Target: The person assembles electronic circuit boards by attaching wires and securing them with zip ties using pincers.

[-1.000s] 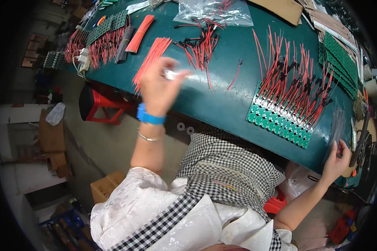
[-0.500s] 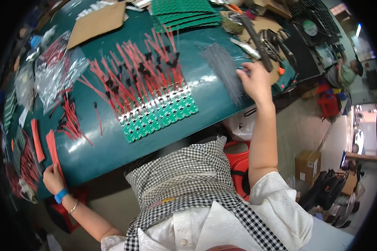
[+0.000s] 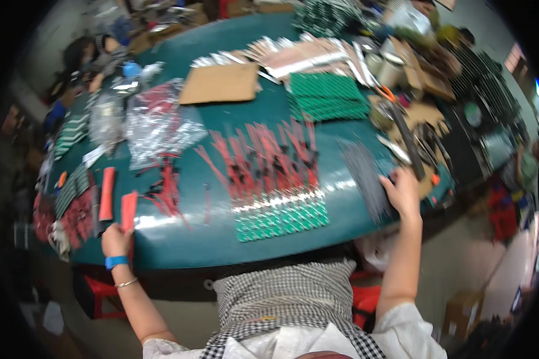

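Observation:
My left hand (image 3: 117,240) is at the table's near left edge, its fingers closed on the lower part of a flat bundle of red wires (image 3: 129,209). Just beside it lies another red bundle (image 3: 106,194). My right hand (image 3: 403,191) hovers by the right side of a fan of thin dark grey strands (image 3: 365,176), thumb and fingers apart, blurred by motion. Between the hands sits a row of green circuit boards (image 3: 281,220), with red wires (image 3: 269,158) carrying black connectors rising from their far edge.
Loose red wires with black connectors (image 3: 167,191) lie left of the boards. Farther back are clear plastic bags (image 3: 156,131), brown cardboard (image 3: 218,84) and stacked green boards (image 3: 326,96). Hand tools (image 3: 428,140) rest on cardboard at the right. A red stool (image 3: 105,296) stands below the table's left edge.
The view has turned and lifted, so the table appears more level and more of its far side shows. Both hands stay by the same bundles, the right one slightly nearer the strands' lower part.

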Motion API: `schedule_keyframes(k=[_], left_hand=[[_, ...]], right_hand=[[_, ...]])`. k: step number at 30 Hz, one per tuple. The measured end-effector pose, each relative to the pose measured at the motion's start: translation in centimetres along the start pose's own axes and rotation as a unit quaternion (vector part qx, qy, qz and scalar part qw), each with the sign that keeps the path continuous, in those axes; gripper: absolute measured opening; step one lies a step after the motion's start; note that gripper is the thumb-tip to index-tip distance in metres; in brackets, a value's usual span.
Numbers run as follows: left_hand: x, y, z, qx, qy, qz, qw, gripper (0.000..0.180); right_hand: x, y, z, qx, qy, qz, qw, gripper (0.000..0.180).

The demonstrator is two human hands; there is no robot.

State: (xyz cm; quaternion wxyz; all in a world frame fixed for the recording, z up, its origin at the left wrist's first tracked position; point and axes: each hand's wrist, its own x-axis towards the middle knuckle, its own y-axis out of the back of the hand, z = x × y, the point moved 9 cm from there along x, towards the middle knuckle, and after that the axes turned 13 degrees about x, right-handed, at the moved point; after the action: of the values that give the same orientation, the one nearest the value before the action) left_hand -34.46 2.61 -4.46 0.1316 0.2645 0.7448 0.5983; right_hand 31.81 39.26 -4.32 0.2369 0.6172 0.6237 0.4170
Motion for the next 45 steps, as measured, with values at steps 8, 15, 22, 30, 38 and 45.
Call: schedule_keyframes(k=[8,15,22,30,38,45], left_hand=[[-1.3,1.7,-0.7,0.021,0.024,0.022,0.999,0.018],[-0.3,2.8,0.6,0.054,0.028,0.037,0.997,0.019],[-0.4,2.1,0.6,0.059,0.033,0.012,0.998,0.017],[-0.5,3.1,0.2,0.074,0.023,0.018,0.997,0.015],[-0.2,3.0,-0.9,0.057,0.018,0.045,0.997,0.013],[-4.5,5.5,-1.2,-0.558,-0.023,0.061,0.827,0.014]], right_hand=[[0.2,-2.9,-0.9,0.113,-0.036,-0.085,0.989,0.028],[1.1,-2.5,-0.7,0.064,-0.031,-0.085,0.994,0.023],[0.5,-1.2,-1.0,0.056,-0.019,-0.074,0.996,0.020],[0.2,-0.7,-2.8,0.012,0.022,-0.075,0.997,0.020],[-0.6,1.5,-1.5,0.095,-0.027,-0.043,0.994,0.016],[-3.1,1.7,-3.6,0.473,-0.102,-0.098,0.870,0.009]])
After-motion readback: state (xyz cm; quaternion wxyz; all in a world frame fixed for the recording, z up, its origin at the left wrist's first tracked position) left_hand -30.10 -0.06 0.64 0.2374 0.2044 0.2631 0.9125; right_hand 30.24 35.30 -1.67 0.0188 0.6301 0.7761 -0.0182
